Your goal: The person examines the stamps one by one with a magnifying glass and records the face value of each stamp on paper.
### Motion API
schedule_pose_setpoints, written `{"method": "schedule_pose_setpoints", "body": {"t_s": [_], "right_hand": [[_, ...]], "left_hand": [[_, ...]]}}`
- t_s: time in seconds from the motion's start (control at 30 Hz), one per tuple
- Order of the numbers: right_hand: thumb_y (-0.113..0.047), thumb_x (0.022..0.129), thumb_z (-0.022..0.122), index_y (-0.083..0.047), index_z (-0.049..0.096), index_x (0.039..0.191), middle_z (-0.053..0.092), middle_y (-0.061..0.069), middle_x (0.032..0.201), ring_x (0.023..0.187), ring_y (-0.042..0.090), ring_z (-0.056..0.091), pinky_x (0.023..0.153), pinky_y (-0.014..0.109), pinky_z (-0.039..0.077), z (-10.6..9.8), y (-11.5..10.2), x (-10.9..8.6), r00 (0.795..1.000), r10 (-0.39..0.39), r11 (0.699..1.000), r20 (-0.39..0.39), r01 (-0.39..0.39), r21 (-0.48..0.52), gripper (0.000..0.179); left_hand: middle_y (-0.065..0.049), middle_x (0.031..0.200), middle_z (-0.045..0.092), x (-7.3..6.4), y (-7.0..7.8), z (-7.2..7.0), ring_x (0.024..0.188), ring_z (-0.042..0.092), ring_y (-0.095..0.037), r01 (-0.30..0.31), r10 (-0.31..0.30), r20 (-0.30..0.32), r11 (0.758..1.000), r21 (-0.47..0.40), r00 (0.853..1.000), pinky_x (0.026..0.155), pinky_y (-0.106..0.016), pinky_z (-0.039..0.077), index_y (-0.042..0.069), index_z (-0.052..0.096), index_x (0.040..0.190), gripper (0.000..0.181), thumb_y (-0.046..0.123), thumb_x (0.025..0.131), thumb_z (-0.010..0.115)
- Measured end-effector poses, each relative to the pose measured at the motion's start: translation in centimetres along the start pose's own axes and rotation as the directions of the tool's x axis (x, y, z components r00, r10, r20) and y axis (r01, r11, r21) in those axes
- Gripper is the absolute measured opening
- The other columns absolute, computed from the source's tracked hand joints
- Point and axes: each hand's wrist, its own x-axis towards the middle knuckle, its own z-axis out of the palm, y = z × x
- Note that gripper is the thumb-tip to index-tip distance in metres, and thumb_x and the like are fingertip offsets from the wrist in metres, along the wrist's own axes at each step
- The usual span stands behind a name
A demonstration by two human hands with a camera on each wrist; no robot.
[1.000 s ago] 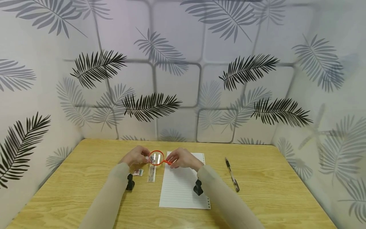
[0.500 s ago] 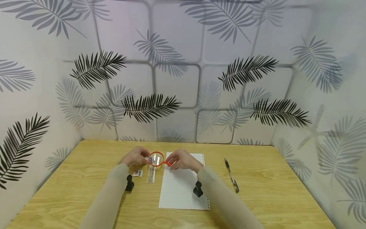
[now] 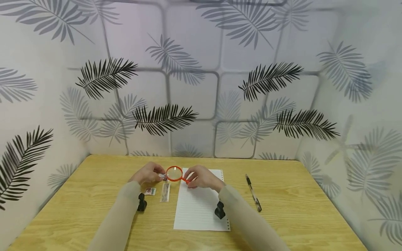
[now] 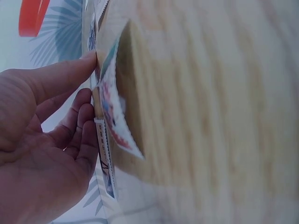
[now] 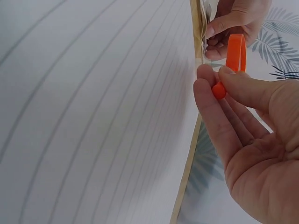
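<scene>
My right hand (image 3: 202,177) pinches the red handle of a magnifying glass (image 3: 174,166) between thumb and fingers, above the left side of a lined sheet of paper (image 3: 201,212). Its round lens sits between both hands. With thumb and fingertips, my left hand (image 3: 150,172) holds a small stamp (image 3: 163,177) near the lens's left rim. Nearer me lie a long narrow stamp (image 3: 165,192) and a small curled stamp (image 3: 150,191). In the left wrist view the curled stamp (image 4: 114,105) stands up at its edges, and another stamp (image 4: 104,156) lies below my fingers.
A black-capped clear pen (image 3: 253,193) lies on the wooden table (image 3: 292,209) to the right of the paper. Leaf-patterned fabric (image 3: 193,87) rises behind the table's far edge and at both sides.
The magnifying glass has shifted slightly right, so its lens no longer covers the held stamp and the long stamp's top. The left hand keeps its hold, and the head view has tilted a little.
</scene>
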Motion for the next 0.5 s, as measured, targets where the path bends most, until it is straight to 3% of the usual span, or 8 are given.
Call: {"method": "schedule_pose_setpoints", "body": {"t_s": [0.17, 0.5], "right_hand": [[0.007, 0.085, 0.068, 0.004, 0.071, 0.103, 0.073, 0.016, 0.096, 0.079, 0.019, 0.071, 0.069, 0.031, 0.059, -0.4, 0.4, -0.7, 1.0, 0.003, 1.0, 0.008, -0.003, -0.016, 0.018], [0.003, 0.087, 0.068, 0.001, 0.072, 0.112, 0.071, 0.02, 0.107, 0.082, 0.018, 0.072, 0.071, 0.03, 0.059, -1.5, 0.7, -1.8, 1.0, 0.004, 1.0, 0.014, -0.003, -0.015, 0.025]], "left_hand": [[-0.016, 0.109, 0.065, 0.0, 0.1, -0.1, 0.097, 0.06, -0.026, -0.004, 0.005, 0.022, 1.0, -0.025, 1.0, 0.085, -0.042, 0.052, -0.003, 0.067, 0.111, 0.024, 0.0, 0.087, 0.069], [-0.013, 0.111, 0.064, 0.4, -0.9, -0.4, 0.1, 0.058, -0.025, -0.03, 0.031, 0.033, 0.999, -0.028, 0.999, 0.087, -0.042, 0.05, 0.001, 0.066, 0.111, 0.024, 0.005, 0.088, 0.07]]}}
